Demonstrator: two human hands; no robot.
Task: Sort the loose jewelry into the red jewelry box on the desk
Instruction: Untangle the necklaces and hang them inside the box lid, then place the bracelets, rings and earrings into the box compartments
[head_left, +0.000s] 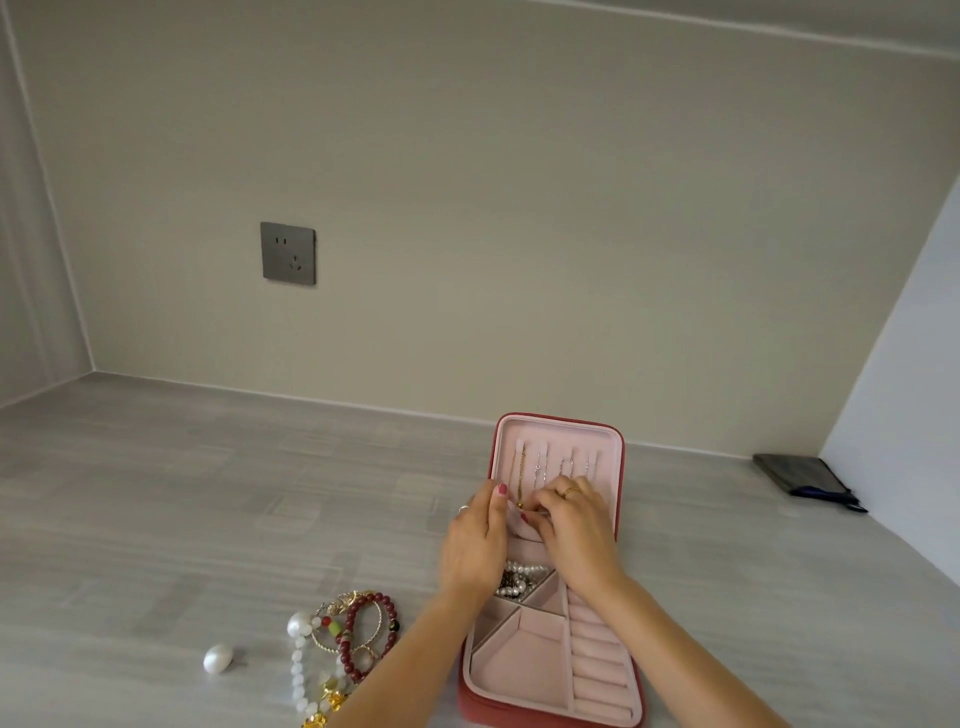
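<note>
From the head camera, the red jewelry box (554, 571) lies open on the desk (208, 519), long axis running away from the person, pink-lined. Over its lid half, the left hand (475, 545) and right hand (574, 530) pinch what seems a gold chain (520, 475), hanging lengthwise just beyond the fingertips. Loose bracelets (353, 639) lie left of the wrists.

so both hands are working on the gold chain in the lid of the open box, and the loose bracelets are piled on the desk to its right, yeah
Not quite: the head view shows the loose bracelets piled left of the red jewelry box, not right. Both the left hand and right hand do work at the gold chain in its lid.
</note>
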